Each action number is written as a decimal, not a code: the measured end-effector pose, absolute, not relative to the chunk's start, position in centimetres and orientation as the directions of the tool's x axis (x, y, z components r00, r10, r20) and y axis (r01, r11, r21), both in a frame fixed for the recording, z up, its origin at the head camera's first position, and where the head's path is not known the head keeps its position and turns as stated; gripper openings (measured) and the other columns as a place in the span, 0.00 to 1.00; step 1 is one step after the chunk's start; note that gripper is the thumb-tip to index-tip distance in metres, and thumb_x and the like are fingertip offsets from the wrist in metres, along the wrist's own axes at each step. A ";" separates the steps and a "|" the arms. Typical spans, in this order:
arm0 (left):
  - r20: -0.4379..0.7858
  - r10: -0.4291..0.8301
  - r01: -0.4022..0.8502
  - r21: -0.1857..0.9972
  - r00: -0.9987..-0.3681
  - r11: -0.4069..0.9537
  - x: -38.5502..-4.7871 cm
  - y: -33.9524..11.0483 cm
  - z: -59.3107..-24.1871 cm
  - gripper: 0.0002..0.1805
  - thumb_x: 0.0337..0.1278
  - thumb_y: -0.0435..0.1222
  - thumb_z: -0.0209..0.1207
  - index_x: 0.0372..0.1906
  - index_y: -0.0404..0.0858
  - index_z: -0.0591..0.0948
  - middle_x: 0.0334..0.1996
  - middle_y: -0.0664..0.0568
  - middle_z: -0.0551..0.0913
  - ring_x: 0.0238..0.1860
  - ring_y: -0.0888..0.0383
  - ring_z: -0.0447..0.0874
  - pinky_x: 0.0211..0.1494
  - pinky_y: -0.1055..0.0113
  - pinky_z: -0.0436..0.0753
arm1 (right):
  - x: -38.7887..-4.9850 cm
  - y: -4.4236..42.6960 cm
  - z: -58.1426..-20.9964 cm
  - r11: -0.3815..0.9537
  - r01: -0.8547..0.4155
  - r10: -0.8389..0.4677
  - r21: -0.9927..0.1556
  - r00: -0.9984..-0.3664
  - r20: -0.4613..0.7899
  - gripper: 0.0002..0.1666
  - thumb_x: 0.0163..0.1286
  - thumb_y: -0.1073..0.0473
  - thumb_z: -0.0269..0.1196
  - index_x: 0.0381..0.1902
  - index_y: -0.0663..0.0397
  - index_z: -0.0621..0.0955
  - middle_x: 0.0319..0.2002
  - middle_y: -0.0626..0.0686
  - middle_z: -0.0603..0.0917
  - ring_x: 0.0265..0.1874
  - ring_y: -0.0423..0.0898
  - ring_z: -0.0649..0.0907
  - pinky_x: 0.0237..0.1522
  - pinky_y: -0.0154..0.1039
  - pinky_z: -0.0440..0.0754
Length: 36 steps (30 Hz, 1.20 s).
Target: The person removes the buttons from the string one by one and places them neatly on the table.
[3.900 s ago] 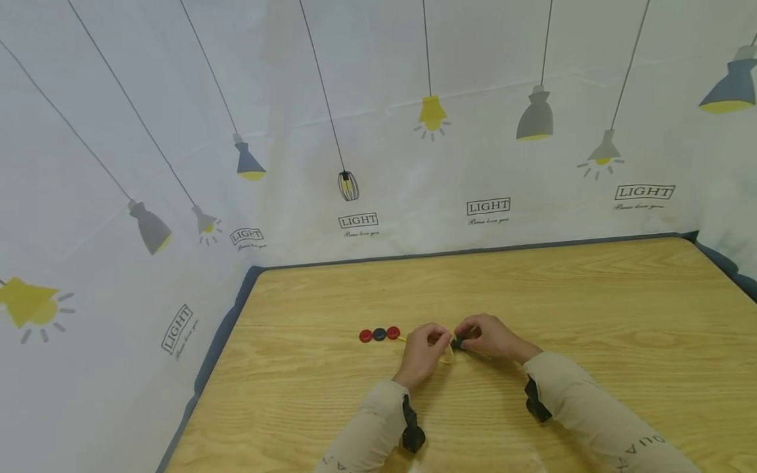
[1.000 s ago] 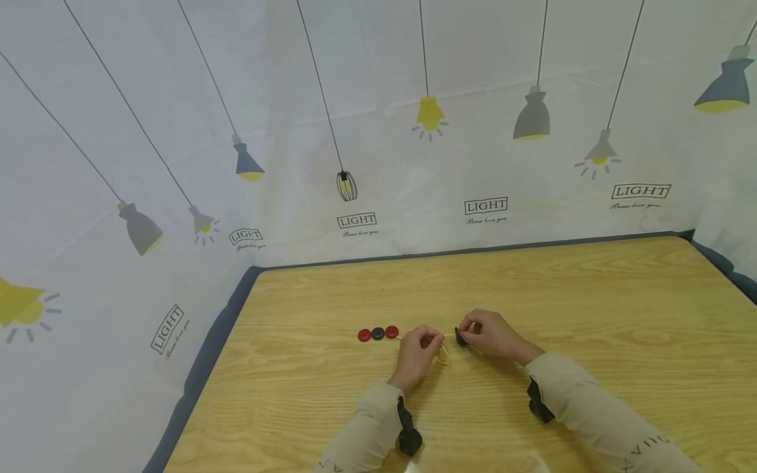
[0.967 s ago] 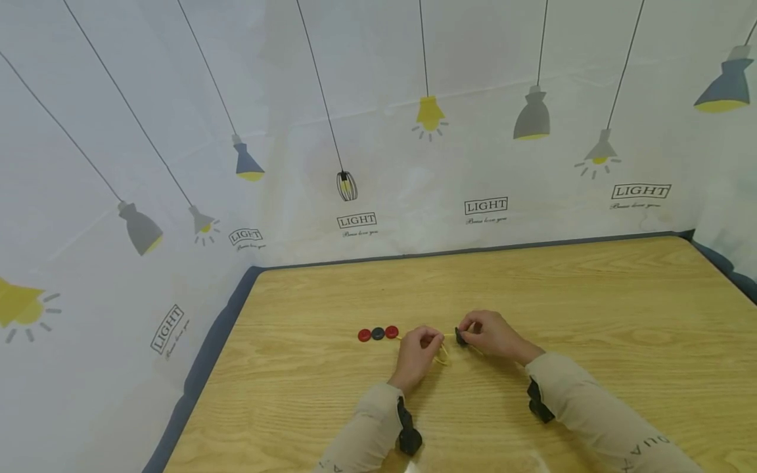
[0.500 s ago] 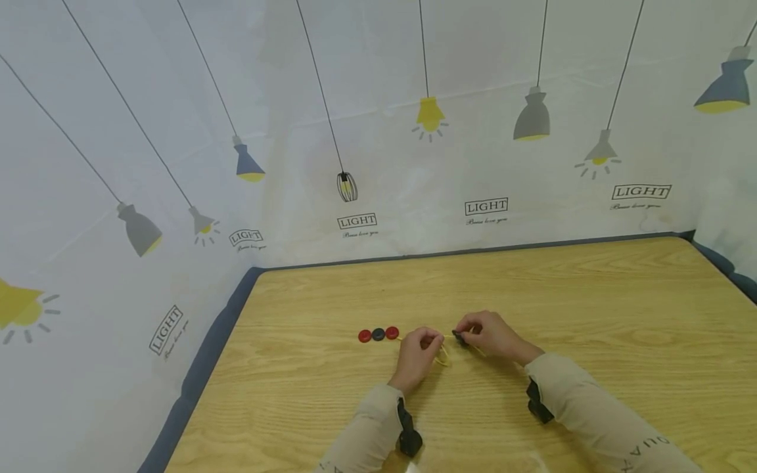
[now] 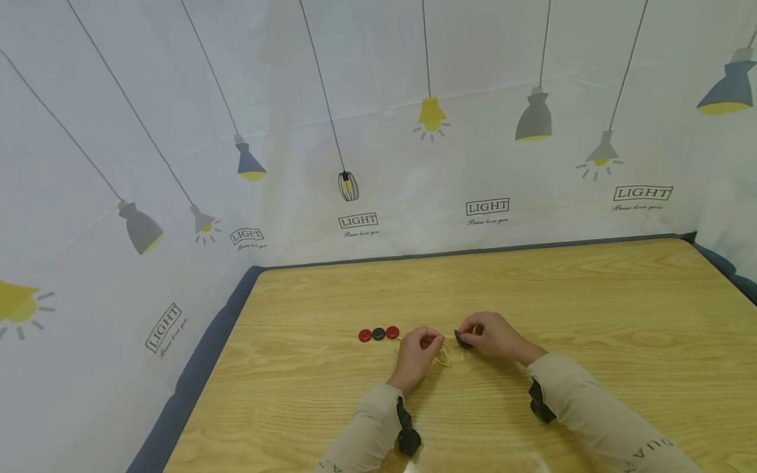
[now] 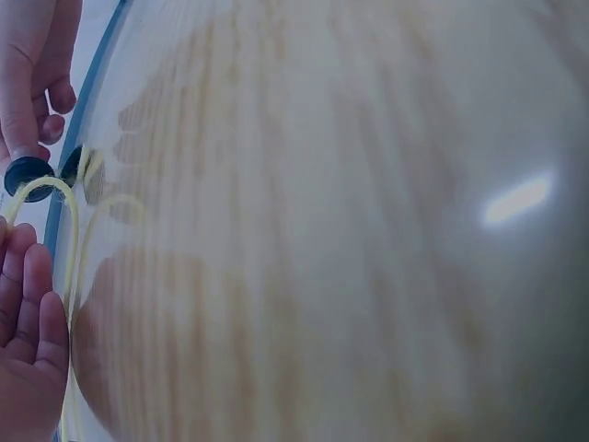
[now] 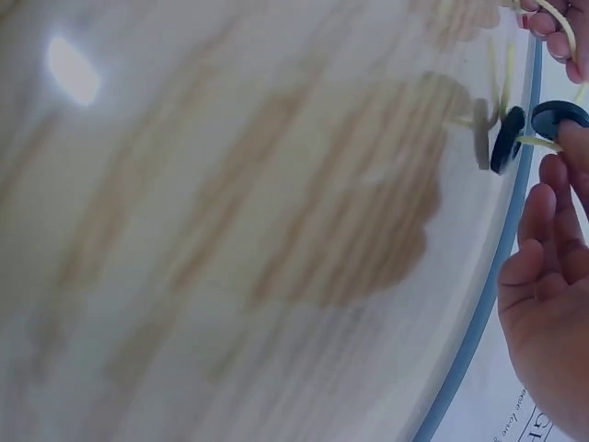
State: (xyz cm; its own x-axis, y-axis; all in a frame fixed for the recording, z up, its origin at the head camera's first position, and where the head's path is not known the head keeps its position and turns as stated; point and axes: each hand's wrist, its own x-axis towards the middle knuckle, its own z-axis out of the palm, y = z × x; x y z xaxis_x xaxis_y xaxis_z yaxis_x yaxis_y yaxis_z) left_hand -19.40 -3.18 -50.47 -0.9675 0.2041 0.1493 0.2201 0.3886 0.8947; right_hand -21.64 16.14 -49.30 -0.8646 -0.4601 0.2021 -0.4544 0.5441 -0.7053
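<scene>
In the head view, a red disc, a dark disc and another red disc lie in a row on the table, button-like in shape. Yellow cord runs from the row to my left hand, which pinches it and lets a loop hang below. My right hand pinches a dark button-like disc between thumb and fingers. The right wrist view shows this held disc and a second dark disc hanging beside it, with yellow cord at both.
The wood-grain table has a dark blue border along its back and left. White curtains printed with lamps stand behind and at the sides. Black wrist cameras sit under both sleeves.
Compared with the earliest frame, my hands are slightly farther apart, with cord stretched between them. The dark disc has tilted in my right fingers, and a short cord end now hangs straight below it.
</scene>
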 end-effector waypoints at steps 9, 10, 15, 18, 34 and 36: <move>0.157 0.228 0.234 0.901 -0.961 0.366 -19.4 -3.2 -50.6 0.08 0.56 0.36 0.56 0.32 0.35 0.80 0.26 0.55 0.79 0.26 0.67 0.74 0.32 0.74 0.74 | -21.3 16.1 -48.7 0.509 -0.441 -0.451 -0.739 -0.868 0.207 0.02 0.60 0.65 0.59 0.30 0.56 0.80 0.29 0.48 0.80 0.25 0.39 0.75 0.26 0.33 0.73; 0.159 0.230 0.236 0.900 -0.960 0.365 -19.4 -3.1 -50.6 0.07 0.56 0.36 0.56 0.32 0.35 0.80 0.26 0.54 0.79 0.26 0.67 0.74 0.32 0.74 0.74 | -21.3 16.1 -48.7 0.510 -0.436 -0.445 -0.742 -0.871 0.206 0.02 0.60 0.65 0.59 0.30 0.56 0.80 0.28 0.48 0.80 0.25 0.40 0.75 0.27 0.33 0.73; 0.147 0.235 0.229 0.899 -0.961 0.373 -19.5 -2.9 -50.5 0.07 0.56 0.36 0.56 0.33 0.36 0.80 0.27 0.55 0.79 0.26 0.67 0.73 0.32 0.74 0.73 | -21.1 16.0 -48.6 0.502 -0.415 -0.438 -0.759 -0.878 0.190 0.04 0.59 0.67 0.59 0.32 0.56 0.80 0.29 0.47 0.80 0.27 0.40 0.75 0.29 0.35 0.74; 0.130 0.233 0.214 0.900 -0.964 0.380 -19.4 -2.9 -50.3 0.07 0.56 0.36 0.55 0.34 0.37 0.80 0.27 0.56 0.78 0.27 0.67 0.73 0.33 0.74 0.73 | -21.1 16.1 -48.5 0.490 -0.419 -0.451 -0.764 -0.872 0.189 0.04 0.59 0.67 0.59 0.33 0.58 0.80 0.29 0.48 0.80 0.27 0.40 0.75 0.29 0.34 0.74; 0.146 0.234 0.229 0.894 -0.961 0.385 -19.6 -2.7 -50.4 0.06 0.56 0.36 0.56 0.34 0.37 0.79 0.29 0.56 0.79 0.30 0.66 0.75 0.36 0.73 0.74 | -21.1 16.2 -48.5 0.521 -0.439 -0.447 -0.732 -0.871 0.204 0.03 0.59 0.66 0.59 0.30 0.57 0.80 0.27 0.47 0.79 0.25 0.40 0.74 0.27 0.34 0.72; 0.157 0.239 0.240 0.896 -0.958 0.374 -19.5 -2.6 -50.5 0.06 0.55 0.36 0.56 0.34 0.37 0.79 0.29 0.55 0.79 0.30 0.66 0.75 0.36 0.73 0.74 | -21.1 16.2 -48.6 0.511 -0.439 -0.447 -0.739 -0.870 0.207 0.02 0.60 0.66 0.59 0.30 0.57 0.80 0.27 0.47 0.78 0.26 0.40 0.74 0.28 0.34 0.73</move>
State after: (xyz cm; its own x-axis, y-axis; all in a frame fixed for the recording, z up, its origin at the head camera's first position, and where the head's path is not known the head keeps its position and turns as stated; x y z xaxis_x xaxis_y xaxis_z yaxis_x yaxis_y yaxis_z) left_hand -19.52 -2.58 -50.52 -0.9583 0.2390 0.1567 0.2398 0.3742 0.8958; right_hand -21.06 16.23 -48.58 -0.8701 -0.4474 0.2071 -0.4388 0.5114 -0.7389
